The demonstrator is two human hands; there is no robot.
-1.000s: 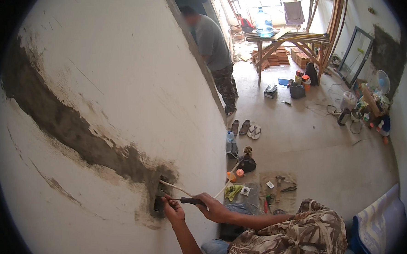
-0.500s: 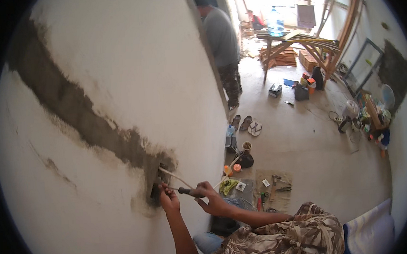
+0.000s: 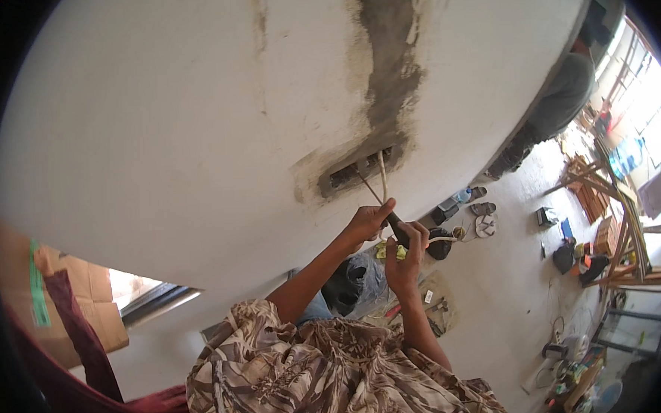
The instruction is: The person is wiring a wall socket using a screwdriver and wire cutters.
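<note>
My right hand [image 3: 408, 258] is closed around the dark handle of a screwdriver [image 3: 399, 231]. The thin shaft reaches up to a recessed wall box [image 3: 344, 176] set in rough grey mortar. Where the shaft and a white cable [image 3: 383, 175] come together, my left hand [image 3: 367, 223] is closed, thumb uppermost. What its fingers pinch is hidden. Out of a second opening beside the box comes the cable, which passes my hands and reappears at their right.
Grey mortar [image 3: 394, 68] runs up the white wall. Below lie hand tools [image 3: 439, 309] on a sheet and sandals [image 3: 485, 224]. A wooden trestle [image 3: 622, 213] stands at right, near another person [image 3: 557, 108]. A maroon sleeve [image 3: 83, 332] and cardboard [image 3: 88, 298] are at left.
My view has swung left and tilted. My left hand has drawn back from the wall box to beside the screwdriver handle. My right hand still grips the screwdriver.
</note>
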